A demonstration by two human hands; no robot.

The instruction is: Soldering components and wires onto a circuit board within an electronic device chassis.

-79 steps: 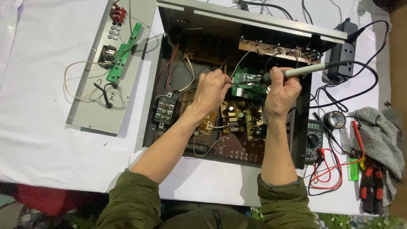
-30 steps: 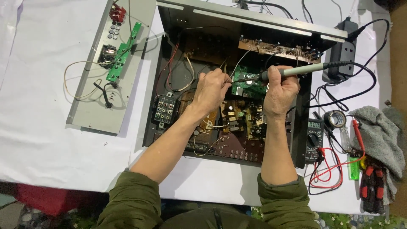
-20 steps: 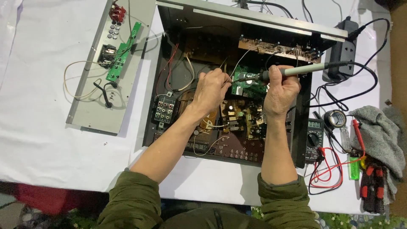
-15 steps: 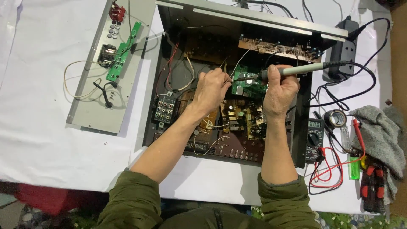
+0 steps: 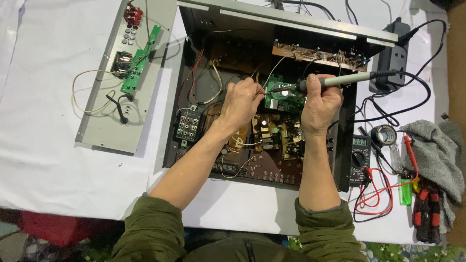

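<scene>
On a white-covered table [image 5: 43,160] sits an opened amplifier [image 5: 194,58]; inside it, the right hand [image 5: 318,104] grips a soldering iron [image 5: 340,80] whose tip meets the green board [image 5: 284,97], while the left hand [image 5: 240,102] pinches a thin wire [image 5: 277,63] there to steady it.

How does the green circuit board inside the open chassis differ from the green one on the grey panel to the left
The green board in the chassis is broad and squarish; the green board on the grey panel is a long narrow strip. The chassis board lies under the soldering iron held by the right hand, beside the left hand; the panel board lies untouched. Both are green with wires nearby.
</scene>
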